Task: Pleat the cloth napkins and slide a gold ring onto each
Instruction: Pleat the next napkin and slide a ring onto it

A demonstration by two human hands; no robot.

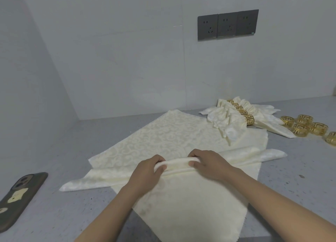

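A cream patterned napkin (163, 136) lies spread on the grey counter (72, 205), with a stack of pleats gathered across its middle. My left hand (147, 170) pinches the left part of the pleated fold (177, 164). My right hand (209, 162) pinches its right part, thumb in front. At the back right lie several pleated napkins (229, 119), each with a gold ring (250, 119) around it. Several loose gold rings (301, 127) sit to their right.
A phone in a dark case (20, 196) lies face down at the counter's left front. Three dark wall sockets (227, 24) are on the back wall. A white side wall closes the left.
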